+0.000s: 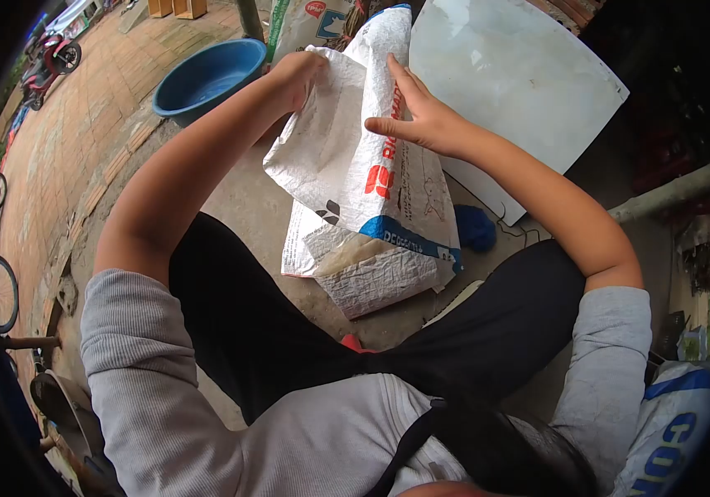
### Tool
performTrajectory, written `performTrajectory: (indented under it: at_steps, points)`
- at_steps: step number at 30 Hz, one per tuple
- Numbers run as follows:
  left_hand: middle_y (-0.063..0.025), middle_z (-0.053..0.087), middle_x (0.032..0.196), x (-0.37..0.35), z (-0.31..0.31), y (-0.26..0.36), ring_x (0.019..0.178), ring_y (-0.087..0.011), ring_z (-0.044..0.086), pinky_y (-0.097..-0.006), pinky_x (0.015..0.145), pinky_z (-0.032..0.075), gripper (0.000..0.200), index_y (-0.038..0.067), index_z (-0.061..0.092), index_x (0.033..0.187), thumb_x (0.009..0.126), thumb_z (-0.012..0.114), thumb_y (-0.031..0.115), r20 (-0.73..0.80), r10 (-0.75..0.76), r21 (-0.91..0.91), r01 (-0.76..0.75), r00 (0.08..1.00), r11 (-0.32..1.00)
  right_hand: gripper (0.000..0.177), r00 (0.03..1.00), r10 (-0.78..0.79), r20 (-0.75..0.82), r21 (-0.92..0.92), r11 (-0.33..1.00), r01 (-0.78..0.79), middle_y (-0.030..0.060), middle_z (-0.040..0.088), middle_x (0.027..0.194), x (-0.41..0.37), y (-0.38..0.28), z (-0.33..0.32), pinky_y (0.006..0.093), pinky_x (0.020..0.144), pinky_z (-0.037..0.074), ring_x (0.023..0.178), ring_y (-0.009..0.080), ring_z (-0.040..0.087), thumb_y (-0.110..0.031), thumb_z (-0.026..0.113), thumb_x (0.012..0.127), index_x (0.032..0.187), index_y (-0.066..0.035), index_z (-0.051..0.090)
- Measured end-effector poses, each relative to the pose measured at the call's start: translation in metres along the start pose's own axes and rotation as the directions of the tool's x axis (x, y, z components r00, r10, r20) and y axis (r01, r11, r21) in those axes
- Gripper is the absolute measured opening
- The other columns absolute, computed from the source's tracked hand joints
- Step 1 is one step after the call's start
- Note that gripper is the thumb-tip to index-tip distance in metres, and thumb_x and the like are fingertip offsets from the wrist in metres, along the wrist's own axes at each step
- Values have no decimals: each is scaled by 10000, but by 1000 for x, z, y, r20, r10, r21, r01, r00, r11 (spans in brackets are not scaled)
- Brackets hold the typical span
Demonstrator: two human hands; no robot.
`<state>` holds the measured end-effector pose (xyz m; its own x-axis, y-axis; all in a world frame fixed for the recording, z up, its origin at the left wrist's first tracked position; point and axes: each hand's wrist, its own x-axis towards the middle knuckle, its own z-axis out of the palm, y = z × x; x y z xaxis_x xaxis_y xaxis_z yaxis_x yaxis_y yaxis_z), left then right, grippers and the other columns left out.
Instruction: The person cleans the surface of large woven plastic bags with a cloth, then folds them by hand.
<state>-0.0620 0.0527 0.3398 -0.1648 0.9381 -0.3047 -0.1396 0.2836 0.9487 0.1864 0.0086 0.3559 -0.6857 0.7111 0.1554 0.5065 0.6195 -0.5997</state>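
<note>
White woven sack (363, 190) in the middle, lower end on the concrete floor (243, 207), left hand (298, 76) closed on its top edge; right hand (425, 120) open, fingers flat against it; blue basin (206, 74) far left

A crumpled white woven sack (369, 178) with red and blue print, held upright.

left hand (298, 76) grips sack (371, 174) edge | right hand (421, 116) flat on sack
</note>
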Motion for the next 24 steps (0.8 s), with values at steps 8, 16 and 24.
performTrajectory:
  at_steps: [8,16,24]
  points:
    - [-123,581,878,-47,31,34,767,-269,638,-413,720,570,102,-30,537,935,864,590,22,98,170,-465,-106,981,879,1393,975,-103,-198,-220,974,59,338,-33,1559,-5,-38,27,466,1137,311,1424,491,209,-536,877,583,1557,-245,-76]
    - [-154,654,1128,-35,27,14,1040,-257,644,-351,946,502,369,0,581,1176,976,572,311,418,391,-19,-422,820,906,928,940,5,-340,-181,981,-70,223,681,976,28,78,-27,402,802,531,916,366,682,-24,652,712,1497,-316,253]
    - [-225,617,1213,-1,20,-86,1076,-315,635,-394,942,500,782,9,528,1307,814,678,598,467,-324,884,-425,823,195,828,843,280,-460,-384,793,-473,252,662,991,-19,166,-107,438,748,520,882,388,667,54,554,716,1445,-293,370]
